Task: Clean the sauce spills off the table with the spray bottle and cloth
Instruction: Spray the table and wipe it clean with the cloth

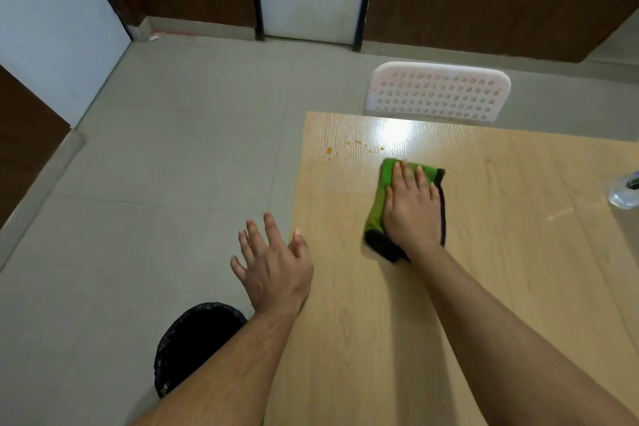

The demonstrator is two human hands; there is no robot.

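The green cloth (378, 204) is pressed flat on the table (518, 252) by the right hand (411, 207). Orange sauce drops (356, 146) are left just beyond it. Nothing is held by the left hand (273, 266), fingers spread. The spray bottle (626, 192) is seen far right.

Both forearms were bare, with no sleeve reaching into view. The left hand (273, 266) and the right hand (411, 207) wore no gloves, rings, watch or bands. The left forearm showed fine hair along its length.
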